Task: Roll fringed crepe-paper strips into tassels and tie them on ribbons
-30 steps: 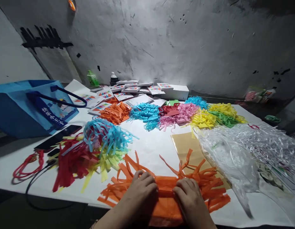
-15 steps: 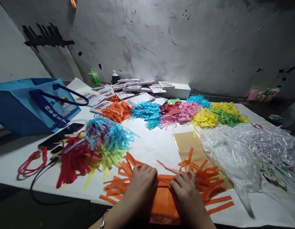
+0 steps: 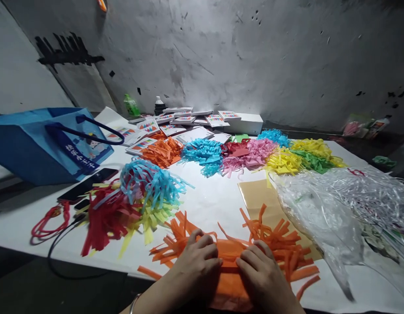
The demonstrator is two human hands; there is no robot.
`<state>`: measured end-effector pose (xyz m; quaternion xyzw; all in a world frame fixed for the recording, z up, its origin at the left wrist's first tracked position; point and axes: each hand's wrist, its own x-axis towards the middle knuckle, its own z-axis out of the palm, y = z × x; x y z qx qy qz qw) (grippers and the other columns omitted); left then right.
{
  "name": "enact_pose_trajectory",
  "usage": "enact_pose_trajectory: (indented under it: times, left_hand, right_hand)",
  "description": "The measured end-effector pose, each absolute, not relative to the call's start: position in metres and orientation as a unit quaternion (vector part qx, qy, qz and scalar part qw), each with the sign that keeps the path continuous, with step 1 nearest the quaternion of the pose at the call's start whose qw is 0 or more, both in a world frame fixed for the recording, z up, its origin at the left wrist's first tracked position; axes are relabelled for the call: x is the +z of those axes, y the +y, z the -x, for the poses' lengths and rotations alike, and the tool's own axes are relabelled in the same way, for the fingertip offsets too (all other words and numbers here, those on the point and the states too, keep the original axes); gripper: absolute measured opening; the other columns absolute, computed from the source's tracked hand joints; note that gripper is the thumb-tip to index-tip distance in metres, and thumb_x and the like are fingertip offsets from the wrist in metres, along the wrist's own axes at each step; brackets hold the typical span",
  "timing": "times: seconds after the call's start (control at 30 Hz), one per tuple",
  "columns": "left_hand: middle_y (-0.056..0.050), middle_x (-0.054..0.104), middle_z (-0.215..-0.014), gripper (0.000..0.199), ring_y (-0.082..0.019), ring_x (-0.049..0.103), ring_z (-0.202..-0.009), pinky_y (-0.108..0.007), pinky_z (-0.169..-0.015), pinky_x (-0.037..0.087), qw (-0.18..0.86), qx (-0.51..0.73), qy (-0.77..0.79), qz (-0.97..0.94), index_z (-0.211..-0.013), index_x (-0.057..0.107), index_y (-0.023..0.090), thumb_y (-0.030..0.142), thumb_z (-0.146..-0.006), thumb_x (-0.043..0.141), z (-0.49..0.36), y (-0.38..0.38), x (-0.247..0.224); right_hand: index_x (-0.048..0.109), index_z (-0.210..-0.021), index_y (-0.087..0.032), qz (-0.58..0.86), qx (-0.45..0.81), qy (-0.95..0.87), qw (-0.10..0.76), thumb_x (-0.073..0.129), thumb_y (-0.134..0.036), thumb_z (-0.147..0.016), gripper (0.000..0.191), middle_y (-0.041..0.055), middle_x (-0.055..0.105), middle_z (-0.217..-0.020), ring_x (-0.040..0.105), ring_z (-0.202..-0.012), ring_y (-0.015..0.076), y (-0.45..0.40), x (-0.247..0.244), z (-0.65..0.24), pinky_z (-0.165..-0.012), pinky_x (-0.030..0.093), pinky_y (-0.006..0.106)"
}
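Observation:
Orange tissue paper with fringed strips at both ends lies at the table's front edge. My left hand is closed on its left part, fingers curled over a folded band in the middle. On the right part of the same band, my right hand is closed as well. Loose orange strips spread out beyond both hands. The fingertips and thumbs are partly hidden. A brown sheet lies partly under the right-hand fringe.
Red fringe and a light blue tassel lie at left, by a phone and a blue bag. Behind are colored tassels and flat packs. Clear plastic lies at right.
Both hands have shifted slightly down and right with the orange paper, and their fingers are curled more over the band. The whole view has moved slightly.

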<state>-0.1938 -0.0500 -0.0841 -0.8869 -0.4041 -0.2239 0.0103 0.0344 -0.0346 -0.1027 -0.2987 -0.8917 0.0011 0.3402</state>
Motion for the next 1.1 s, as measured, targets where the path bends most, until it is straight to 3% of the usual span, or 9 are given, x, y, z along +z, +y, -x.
enact_pose_trajectory:
  times: [0.1, 0.2, 0.3, 0.37, 0.53, 0.7, 0.8, 0.93, 1.1]
  left_hand:
    - [0.004, 0.067, -0.078, 0.007, -0.019, 0.051, -0.079, -0.040, -0.085, 0.027, -0.013, -0.232, -0.423, 0.876, -0.087, 0.067, 0.025, 0.021, -0.088, 0.073, 0.196, -0.052, -0.087]
    - [0.003, 0.066, -0.074, 0.014, -0.019, 0.052, -0.077, -0.039, -0.082, 0.026, -0.031, -0.234, -0.489, 0.840, -0.077, 0.063, 0.021, 0.015, -0.086, 0.072, 0.191, -0.052, -0.089]
    - [0.002, 0.068, -0.075, 0.016, -0.019, 0.054, -0.077, -0.039, -0.082, 0.027, -0.061, -0.205, -0.554, 0.805, -0.082, 0.063, 0.020, 0.004, -0.085, 0.063, 0.184, -0.050, -0.084]
    - [0.002, 0.069, -0.076, 0.019, -0.018, 0.055, -0.077, -0.038, -0.080, 0.027, -0.084, -0.185, -0.574, 0.793, -0.085, 0.064, 0.020, 0.002, -0.085, 0.060, 0.181, -0.048, -0.079]
    - [0.000, 0.066, -0.086, 0.011, -0.020, 0.053, -0.082, -0.039, -0.081, 0.028, -0.062, -0.185, -0.529, 0.826, -0.076, 0.065, 0.021, 0.017, -0.078, 0.075, 0.180, -0.045, -0.075]
    - [0.000, 0.063, -0.080, 0.013, -0.021, 0.051, -0.084, -0.044, -0.089, 0.027, 0.017, -0.203, -0.440, 0.875, -0.072, 0.063, 0.021, 0.019, -0.078, 0.074, 0.183, -0.041, -0.082]
    - [0.001, 0.061, -0.076, 0.016, -0.019, 0.050, -0.081, -0.044, -0.092, 0.028, 0.018, -0.230, -0.426, 0.875, -0.067, 0.058, 0.019, 0.011, -0.074, 0.071, 0.182, -0.038, -0.083]
    - [0.001, 0.063, -0.078, 0.017, -0.018, 0.050, -0.077, -0.041, -0.087, 0.031, -0.014, -0.262, -0.429, 0.865, -0.069, 0.056, 0.018, 0.006, -0.069, 0.067, 0.179, -0.039, -0.083]
    - [0.001, 0.064, -0.077, 0.019, -0.018, 0.051, -0.078, -0.041, -0.086, 0.031, -0.024, -0.278, -0.453, 0.847, -0.070, 0.057, 0.019, 0.002, -0.073, 0.064, 0.179, -0.042, -0.091]
  right_hand:
    - [0.063, -0.099, -0.022, 0.305, 0.045, -0.883, 0.355, 0.047, -0.011, -0.098, 0.020, -0.0005, 0.066, -0.092, 0.057, -0.092, 0.0173, -0.036, -0.102, -0.042, -0.108, 0.028, 0.041]
    - [0.060, -0.089, -0.023, 0.352, 0.103, -0.861, 0.352, 0.053, -0.009, -0.093, 0.016, -0.0004, 0.065, -0.098, 0.058, -0.097, 0.0189, -0.036, -0.102, -0.040, -0.106, 0.026, 0.044]
    - [0.055, -0.077, -0.023, 0.440, 0.147, -0.809, 0.362, 0.063, -0.011, -0.087, 0.018, -0.0015, 0.064, -0.097, 0.057, -0.095, 0.0208, -0.036, -0.105, -0.036, -0.097, 0.029, 0.044]
    - [0.056, -0.078, -0.024, 0.474, 0.144, -0.781, 0.380, 0.067, -0.012, -0.083, 0.017, -0.0008, 0.064, -0.096, 0.057, -0.095, 0.0226, -0.036, -0.107, -0.033, -0.095, 0.031, 0.044]
    - [0.061, -0.088, -0.026, 0.412, 0.072, -0.822, 0.388, 0.052, -0.008, -0.089, 0.020, 0.0001, 0.064, -0.097, 0.056, -0.099, 0.0221, -0.038, -0.103, -0.029, -0.106, 0.023, 0.050]
    - [0.059, -0.083, -0.024, 0.387, 0.057, -0.846, 0.363, 0.071, -0.018, -0.082, 0.014, -0.0011, 0.064, -0.095, 0.055, -0.102, 0.0231, -0.038, -0.099, -0.025, -0.111, 0.016, 0.050]
    - [0.058, -0.081, -0.023, 0.372, 0.012, -0.853, 0.365, 0.063, -0.018, -0.088, 0.010, 0.0000, 0.064, -0.091, 0.054, -0.094, 0.0217, -0.037, -0.100, -0.017, -0.105, 0.022, 0.047]
    - [0.050, -0.071, -0.020, 0.344, -0.024, -0.859, 0.377, 0.041, -0.008, -0.096, 0.029, -0.0017, 0.055, -0.071, 0.047, -0.073, 0.0164, -0.034, -0.103, -0.004, -0.090, 0.029, 0.039]
    - [0.052, -0.072, -0.021, 0.351, -0.021, -0.859, 0.371, 0.041, -0.009, -0.096, 0.029, -0.0016, 0.056, -0.073, 0.049, -0.074, 0.0164, -0.032, -0.105, -0.014, -0.091, 0.029, 0.038]
